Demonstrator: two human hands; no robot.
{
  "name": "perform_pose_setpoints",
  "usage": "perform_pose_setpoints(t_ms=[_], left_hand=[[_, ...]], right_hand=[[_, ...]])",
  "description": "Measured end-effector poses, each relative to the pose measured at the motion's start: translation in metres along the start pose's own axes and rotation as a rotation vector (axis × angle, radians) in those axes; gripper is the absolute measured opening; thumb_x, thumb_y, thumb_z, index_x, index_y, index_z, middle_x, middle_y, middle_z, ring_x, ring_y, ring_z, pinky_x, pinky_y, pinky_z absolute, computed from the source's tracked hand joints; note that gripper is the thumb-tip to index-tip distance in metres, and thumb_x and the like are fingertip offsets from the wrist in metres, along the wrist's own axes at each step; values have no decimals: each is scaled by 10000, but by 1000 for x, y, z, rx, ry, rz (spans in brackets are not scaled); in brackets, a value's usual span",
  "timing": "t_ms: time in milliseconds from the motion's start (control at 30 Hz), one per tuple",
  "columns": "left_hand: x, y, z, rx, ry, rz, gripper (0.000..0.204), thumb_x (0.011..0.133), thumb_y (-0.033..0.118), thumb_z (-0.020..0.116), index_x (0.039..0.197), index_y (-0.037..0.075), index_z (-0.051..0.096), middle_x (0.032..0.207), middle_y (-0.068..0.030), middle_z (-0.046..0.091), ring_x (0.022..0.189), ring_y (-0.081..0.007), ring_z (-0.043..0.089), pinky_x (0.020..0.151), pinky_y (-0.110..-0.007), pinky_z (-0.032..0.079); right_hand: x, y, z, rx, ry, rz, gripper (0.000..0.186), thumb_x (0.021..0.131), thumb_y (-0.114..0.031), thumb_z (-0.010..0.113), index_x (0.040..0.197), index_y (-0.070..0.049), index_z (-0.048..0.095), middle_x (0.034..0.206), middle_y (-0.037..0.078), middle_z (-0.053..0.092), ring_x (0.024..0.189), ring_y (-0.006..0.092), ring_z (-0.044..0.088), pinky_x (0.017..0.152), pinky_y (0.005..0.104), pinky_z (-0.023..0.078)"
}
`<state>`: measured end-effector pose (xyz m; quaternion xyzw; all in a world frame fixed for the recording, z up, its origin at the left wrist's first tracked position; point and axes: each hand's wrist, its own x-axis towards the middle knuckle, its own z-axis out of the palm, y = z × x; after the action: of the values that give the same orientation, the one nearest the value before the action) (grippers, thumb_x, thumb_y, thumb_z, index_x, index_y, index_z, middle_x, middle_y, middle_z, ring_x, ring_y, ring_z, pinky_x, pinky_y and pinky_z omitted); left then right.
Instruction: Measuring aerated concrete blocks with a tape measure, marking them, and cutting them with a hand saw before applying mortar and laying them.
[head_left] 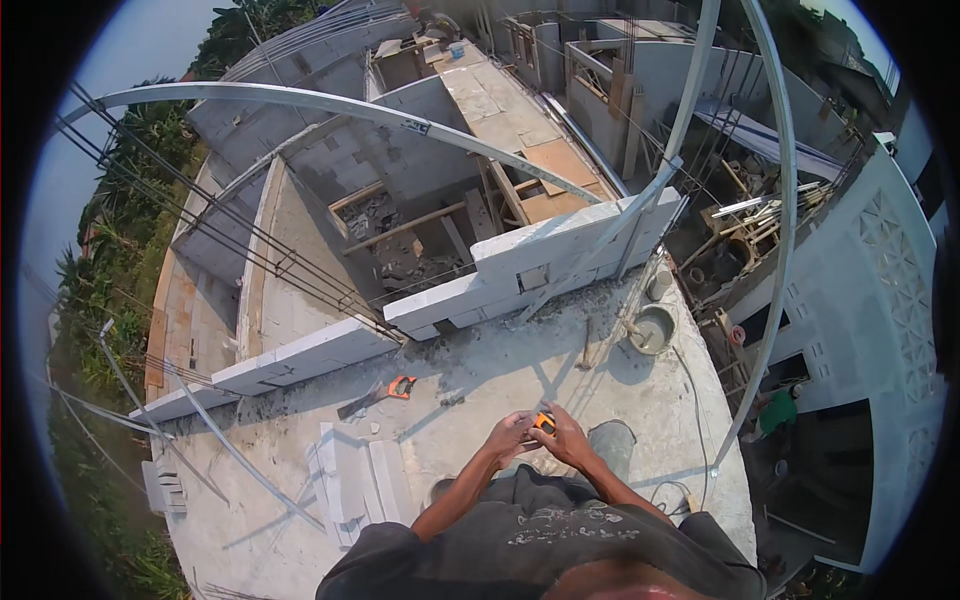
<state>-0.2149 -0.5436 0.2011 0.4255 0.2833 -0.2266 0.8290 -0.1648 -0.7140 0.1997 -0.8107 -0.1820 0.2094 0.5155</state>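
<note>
In front of my torso, both hands are together around a small orange and black tape measure point(545, 423). My right hand point(570, 440) grips it from the right, with the fingers curled over it. My left hand point(509, 440) closes on its left side, fingertips against the case. No drawn-out blade can be made out. Beyond my hands, a handsaw point(400, 387) with an orange handle lies on the concrete slab. A hammer point(587, 345) with a long handle lies farther off, near the low white block wall point(440, 305).
A round mortar tub point(652, 330) stands at the right, a cable point(690, 375) running past it. White blocks point(385, 475) lie left of me. Metal poles point(778, 260) and rebar point(250, 230) cross the view. Past the wall are deep open rooms; the slab edge drops off right.
</note>
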Motion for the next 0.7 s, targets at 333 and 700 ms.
perform_pose_setpoints(t_ms=[333,700], left_hand=[[-3,129,-114,-516,618,533,291,938,314,637,1145,115,588,1123,-23,532,1126,-209,489,1022,-489,390],[10,-28,-134,-941,1163,582,844,934,590,528,1544,259,46,1512,-147,355,1352,-380,392,1023,-577,394]], right_hand=[[100,49,-128,-444,-299,-354,441,852,-214,693,1268,-118,579,960,176,606,905,384,600,788,448,490],[206,61,-186,-657,-658,-330,343,821,-187,713,1146,-98,648,1031,147,640,912,337,650,794,425,514]])
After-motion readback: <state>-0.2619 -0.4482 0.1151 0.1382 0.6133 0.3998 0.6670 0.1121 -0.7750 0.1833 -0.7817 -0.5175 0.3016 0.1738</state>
